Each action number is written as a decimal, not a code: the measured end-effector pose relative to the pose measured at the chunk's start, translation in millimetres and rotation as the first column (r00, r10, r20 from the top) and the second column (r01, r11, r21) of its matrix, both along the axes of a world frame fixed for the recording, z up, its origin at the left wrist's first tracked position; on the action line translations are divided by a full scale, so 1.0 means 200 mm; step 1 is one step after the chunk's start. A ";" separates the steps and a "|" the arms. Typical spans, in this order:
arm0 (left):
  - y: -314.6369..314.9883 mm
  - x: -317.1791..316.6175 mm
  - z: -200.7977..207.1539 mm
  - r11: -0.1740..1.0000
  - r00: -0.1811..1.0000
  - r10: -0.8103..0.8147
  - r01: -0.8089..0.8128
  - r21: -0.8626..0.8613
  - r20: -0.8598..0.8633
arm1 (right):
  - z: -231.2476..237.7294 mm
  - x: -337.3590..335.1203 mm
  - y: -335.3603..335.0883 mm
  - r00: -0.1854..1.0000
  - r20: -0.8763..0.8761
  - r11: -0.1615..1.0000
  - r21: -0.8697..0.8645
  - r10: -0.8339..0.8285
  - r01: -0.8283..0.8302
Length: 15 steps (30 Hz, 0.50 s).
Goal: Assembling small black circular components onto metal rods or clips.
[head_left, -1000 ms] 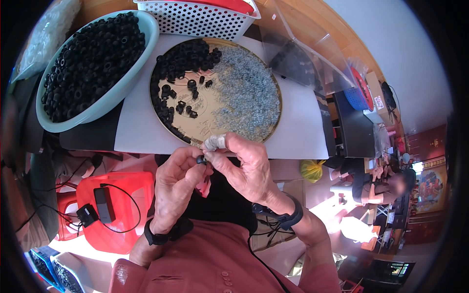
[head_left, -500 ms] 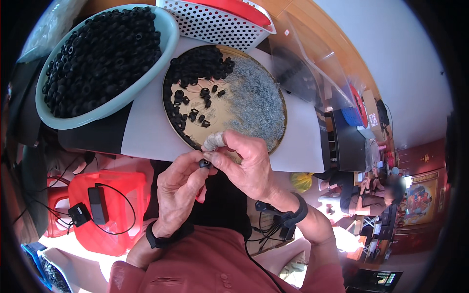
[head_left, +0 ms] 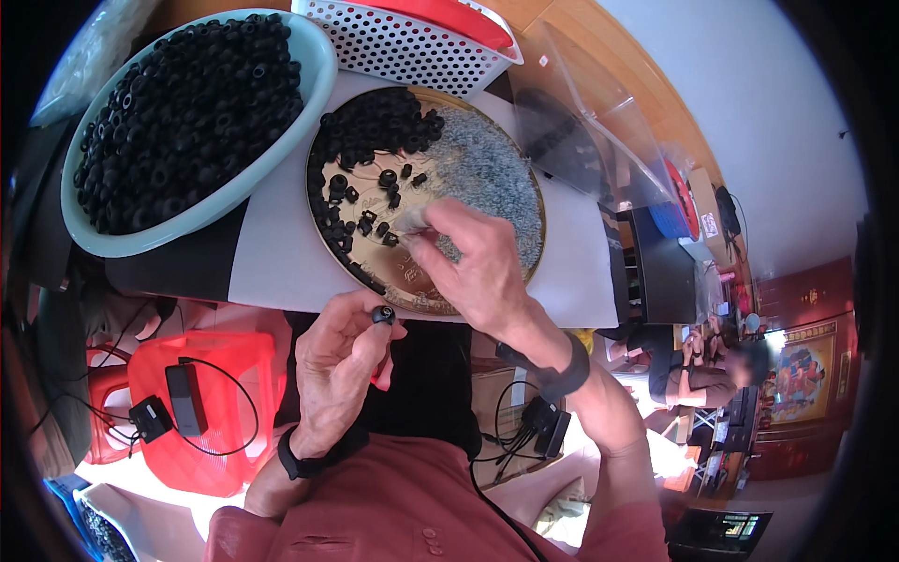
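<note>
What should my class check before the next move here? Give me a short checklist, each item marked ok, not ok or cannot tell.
1. Left hand holding its black part between thumb and finger: ok.
2. Right hand clear of the round gold tray: not ok; it reaches over the near part.
3. Right fingertips gripping a piece: cannot tell; too small to make out.
4. Both kinds on the tray: ok; black pieces mostly left, pale pieces right.
5. More black pieces nearby: ok; the pale green basin holds a large heap.
</note>
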<state>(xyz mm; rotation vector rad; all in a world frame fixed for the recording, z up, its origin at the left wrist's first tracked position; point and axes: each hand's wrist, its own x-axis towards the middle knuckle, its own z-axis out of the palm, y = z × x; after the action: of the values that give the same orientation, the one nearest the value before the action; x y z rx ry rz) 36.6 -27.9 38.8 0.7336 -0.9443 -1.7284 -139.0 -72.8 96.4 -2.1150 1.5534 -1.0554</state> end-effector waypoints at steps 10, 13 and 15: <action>-0.01 0.02 0.01 1.000 0.999 -0.018 0.018 -0.002 0.032 | -0.03 0.03 -0.04 0.948 -0.313 0.989 -0.112 0.059 -0.098; 0.00 0.01 0.03 1.000 0.999 -0.018 0.018 -0.001 0.029 | 0.04 0.05 0.07 0.996 0.084 0.987 0.155 0.022 -0.035; 0.00 -0.01 0.04 0.999 0.999 -0.031 0.032 -0.009 0.042 | 0.05 0.04 0.14 0.953 0.301 0.964 0.244 0.027 -0.104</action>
<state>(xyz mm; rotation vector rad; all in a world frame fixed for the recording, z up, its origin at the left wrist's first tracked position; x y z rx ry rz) 34.9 -27.0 46.8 0.7551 -0.9970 -1.7405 -131.4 -44.3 106.8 -1.7338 1.3816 -1.0295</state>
